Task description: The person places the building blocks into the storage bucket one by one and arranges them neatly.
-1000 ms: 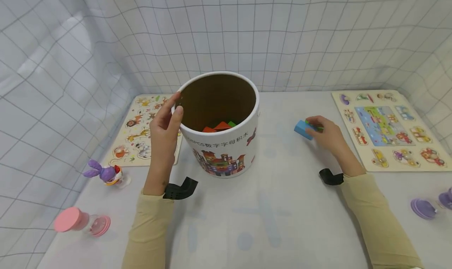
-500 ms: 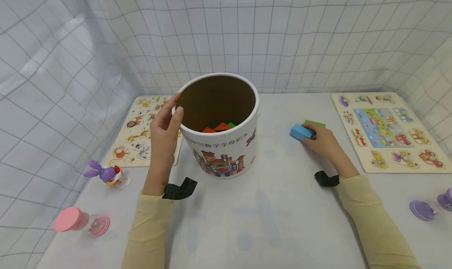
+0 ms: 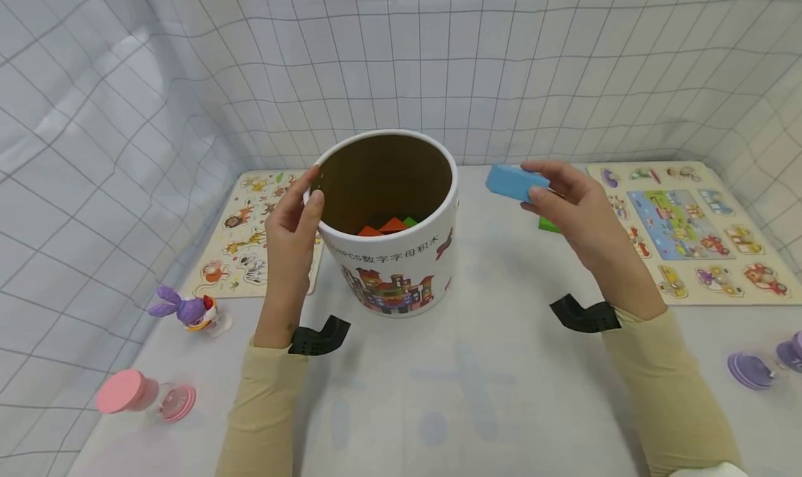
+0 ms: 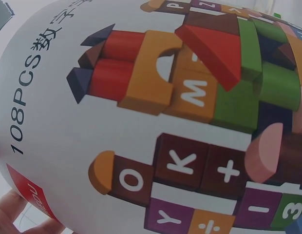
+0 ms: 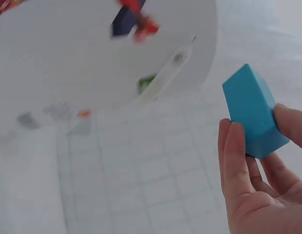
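A white bucket [image 3: 351, 251] printed with colourful blocks stands in the middle of the table. My left hand [image 3: 289, 240] grips its left rim, thumb outside and fingers over the edge. Some red blocks [image 3: 393, 225] and a bit of green show at the bottom of the bucket. Right of the bucket, my right hand [image 3: 585, 219] pinches a blue block [image 3: 515, 183] between thumb and fingers, above the table. The right wrist view shows this blue block [image 5: 251, 112] with its far end free. A green block [image 3: 548, 225] lies on the table, partly hidden behind my right hand.
A wooden animal puzzle board [image 3: 241, 237] lies behind my left arm, and a vehicle puzzle board [image 3: 695, 226] lies at the right. A purple rabbit toy [image 3: 188, 310] and a pink-capped item [image 3: 128, 391] are at the left edge. Purple items [image 3: 752, 370] stand at the right.
My right hand has picked the blue block up off the table, raising it and moving it slightly left. The green block beside it stays behind. My left hand keeps its grip on the rim.
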Demonstrator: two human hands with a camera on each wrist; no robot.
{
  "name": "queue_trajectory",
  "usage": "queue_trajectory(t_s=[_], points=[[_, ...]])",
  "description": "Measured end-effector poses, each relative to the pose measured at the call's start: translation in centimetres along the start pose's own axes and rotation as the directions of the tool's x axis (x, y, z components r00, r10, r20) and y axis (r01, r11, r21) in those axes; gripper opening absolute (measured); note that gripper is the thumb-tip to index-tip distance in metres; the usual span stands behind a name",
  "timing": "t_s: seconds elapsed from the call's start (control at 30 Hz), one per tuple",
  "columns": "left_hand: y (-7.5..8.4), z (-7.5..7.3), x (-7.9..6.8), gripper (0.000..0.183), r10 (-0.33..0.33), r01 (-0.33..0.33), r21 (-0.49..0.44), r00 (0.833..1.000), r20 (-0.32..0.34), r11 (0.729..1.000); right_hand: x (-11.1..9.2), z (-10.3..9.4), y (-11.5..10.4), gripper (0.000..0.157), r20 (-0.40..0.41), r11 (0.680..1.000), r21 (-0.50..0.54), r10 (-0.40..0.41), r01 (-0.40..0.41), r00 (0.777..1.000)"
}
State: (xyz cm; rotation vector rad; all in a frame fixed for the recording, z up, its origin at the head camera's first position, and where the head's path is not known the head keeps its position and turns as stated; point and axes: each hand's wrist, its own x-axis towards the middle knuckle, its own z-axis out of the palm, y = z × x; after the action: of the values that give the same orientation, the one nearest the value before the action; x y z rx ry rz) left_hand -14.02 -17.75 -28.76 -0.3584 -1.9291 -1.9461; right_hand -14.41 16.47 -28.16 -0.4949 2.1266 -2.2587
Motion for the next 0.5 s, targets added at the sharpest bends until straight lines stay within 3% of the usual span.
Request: queue_trajectory(t_s=[0.1,0.17,0.33,0.5], points=[[0.0,-0.1,0.0,0.040,0.001,-0.001,-0.005,1.000,-0.005,1.000,1.4,3.0,-2.3,0.033,0.084,0.986,0.157,-0.062,0.049,0.995],[0.0,-0.1,0.0,0.040,-0.003,0.003,-0.013,1.000,-0.002,1.000,2.5,4.9,-3.3,0.033,0.143,0.988,0.151,-0.062,0.040,0.988],[-0.1,0.0,-0.1,0.040,-0.002,0.003,-0.024,1.000,0.012,1.000,5.1,8.2,-4.7,0.037,0.254,0.996,-0.093,0.008,0.016,0.967],[-0.1,0.0,0.1,0.040,0.017,-0.017,-0.021,1.000,0.006,1.000,6.9,9.9,-5.3,0.036,0.356,0.939,-0.335,0.051,0.076,0.933]])
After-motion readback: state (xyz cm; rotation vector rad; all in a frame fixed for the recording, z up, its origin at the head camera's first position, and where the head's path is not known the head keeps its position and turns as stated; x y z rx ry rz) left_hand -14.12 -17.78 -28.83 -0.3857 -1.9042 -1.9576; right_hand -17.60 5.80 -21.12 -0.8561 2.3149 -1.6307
